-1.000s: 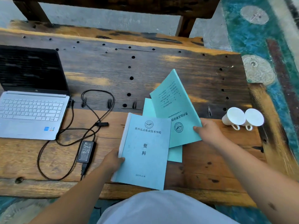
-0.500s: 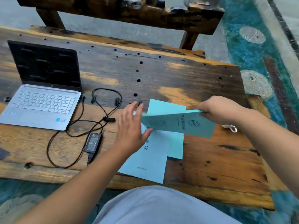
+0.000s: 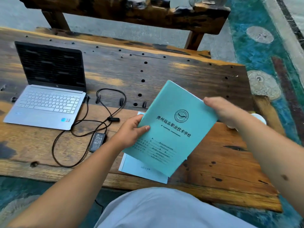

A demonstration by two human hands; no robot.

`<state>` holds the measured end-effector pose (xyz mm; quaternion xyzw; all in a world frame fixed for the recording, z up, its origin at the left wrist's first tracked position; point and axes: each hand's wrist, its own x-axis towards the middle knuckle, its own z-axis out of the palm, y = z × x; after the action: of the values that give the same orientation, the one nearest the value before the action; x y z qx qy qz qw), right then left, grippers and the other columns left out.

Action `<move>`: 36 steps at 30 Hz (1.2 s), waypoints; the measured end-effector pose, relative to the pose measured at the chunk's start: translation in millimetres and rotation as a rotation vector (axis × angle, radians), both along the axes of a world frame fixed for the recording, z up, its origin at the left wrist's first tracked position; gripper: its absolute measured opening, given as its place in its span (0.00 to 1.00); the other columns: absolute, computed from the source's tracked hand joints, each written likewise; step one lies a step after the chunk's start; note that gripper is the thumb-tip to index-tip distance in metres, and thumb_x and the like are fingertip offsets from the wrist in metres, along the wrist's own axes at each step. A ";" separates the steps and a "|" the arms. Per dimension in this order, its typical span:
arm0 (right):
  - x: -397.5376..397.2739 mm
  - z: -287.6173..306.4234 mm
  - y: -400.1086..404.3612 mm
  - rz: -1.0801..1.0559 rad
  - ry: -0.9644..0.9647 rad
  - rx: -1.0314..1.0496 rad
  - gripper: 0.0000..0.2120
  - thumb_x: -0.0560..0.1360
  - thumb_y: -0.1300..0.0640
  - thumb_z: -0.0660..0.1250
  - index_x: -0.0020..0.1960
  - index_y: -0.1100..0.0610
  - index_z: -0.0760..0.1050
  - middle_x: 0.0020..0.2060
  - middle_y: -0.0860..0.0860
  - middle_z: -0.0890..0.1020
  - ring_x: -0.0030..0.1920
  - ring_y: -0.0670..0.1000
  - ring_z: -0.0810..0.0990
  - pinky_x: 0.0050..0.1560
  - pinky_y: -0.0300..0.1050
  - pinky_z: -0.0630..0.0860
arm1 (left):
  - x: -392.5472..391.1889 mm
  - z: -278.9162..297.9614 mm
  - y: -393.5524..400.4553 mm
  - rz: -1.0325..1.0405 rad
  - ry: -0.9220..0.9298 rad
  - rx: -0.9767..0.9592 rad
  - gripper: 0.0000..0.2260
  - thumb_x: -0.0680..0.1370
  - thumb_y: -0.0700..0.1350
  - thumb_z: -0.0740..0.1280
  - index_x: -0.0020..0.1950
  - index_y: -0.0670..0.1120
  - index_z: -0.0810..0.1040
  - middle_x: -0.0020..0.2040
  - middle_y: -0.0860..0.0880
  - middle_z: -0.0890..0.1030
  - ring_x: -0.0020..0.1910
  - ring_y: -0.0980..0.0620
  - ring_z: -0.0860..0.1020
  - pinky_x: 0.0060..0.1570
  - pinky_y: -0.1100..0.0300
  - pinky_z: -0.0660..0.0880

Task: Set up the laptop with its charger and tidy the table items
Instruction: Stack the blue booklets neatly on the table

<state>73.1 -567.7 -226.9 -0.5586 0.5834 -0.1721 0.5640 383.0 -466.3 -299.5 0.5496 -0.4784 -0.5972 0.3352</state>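
The table (image 3: 164, 76) is big, dark wood with little holes, and it holds all the things. At its far left the laptop (image 3: 47, 96) stands open with a dark screen. Its charger (image 3: 97, 142) lies just beside it, and the black cord (image 3: 92, 127) loops from the brick up to the side of the laptop, so that part of the job looks done. What is left, I think, is tidying the paper things. A green booklet (image 3: 171, 129) is up in the air, tilted, over the front of the table. The left hand (image 3: 130, 134) pinches its left edge, thumb on the cover and fingers behind. The right hand (image 3: 222, 111) grips its top right corner, with the fingers curled shut on it. Under it, a pale blue book (image 3: 141, 168) lies flat near the front edge. A white cup (image 3: 258, 117) peeks out behind the right arm, near the right side. To do this step well, turn the booklet straight, lower it flat onto the pale book, and line up the edges before letting go. Keep the right arm away from the cup so it does not tip.
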 end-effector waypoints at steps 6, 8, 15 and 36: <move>12.4 -84.3 49.3 -0.558 -0.893 0.553 0.48 0.55 0.24 0.69 0.64 0.56 0.80 0.62 0.58 0.81 0.64 0.59 0.78 0.66 0.57 0.71 | 20.7 -45.7 15.4 0.029 0.084 0.266 0.09 0.79 0.41 0.67 0.52 0.55 0.82 0.50 0.44 0.86 0.46 0.42 0.85 0.40 0.52 0.82; 28.0 -102.3 65.6 -0.588 -0.934 0.558 0.44 0.60 0.25 0.67 0.65 0.54 0.78 0.61 0.57 0.82 0.62 0.58 0.80 0.61 0.54 0.76 | 24.5 -62.1 23.2 0.073 0.103 0.348 0.08 0.78 0.43 0.68 0.52 0.56 0.81 0.50 0.43 0.86 0.47 0.40 0.85 0.40 0.49 0.82; 62.2 -159.3 116.0 -0.354 -0.381 0.450 0.18 0.73 0.74 0.66 0.59 0.58 0.77 0.56 0.57 0.84 0.52 0.57 0.85 0.45 0.50 0.82 | 16.5 -103.9 29.3 0.255 0.129 0.555 0.10 0.79 0.41 0.67 0.61 0.48 0.77 0.51 0.41 0.86 0.48 0.37 0.85 0.45 0.40 0.81; 71.5 -211.5 103.4 -0.220 0.487 0.195 0.21 0.72 0.57 0.72 0.62 0.60 0.73 0.56 0.56 0.79 0.56 0.55 0.77 0.49 0.41 0.69 | 19.8 -140.7 4.3 0.103 -0.675 0.415 0.22 0.76 0.42 0.67 0.70 0.47 0.71 0.62 0.45 0.76 0.58 0.43 0.77 0.60 0.45 0.76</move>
<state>144.6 -464.2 -438.4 -0.4599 0.7726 -0.0364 0.4362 402.8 -462.1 -440.2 0.7944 -0.4028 -0.4492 0.0706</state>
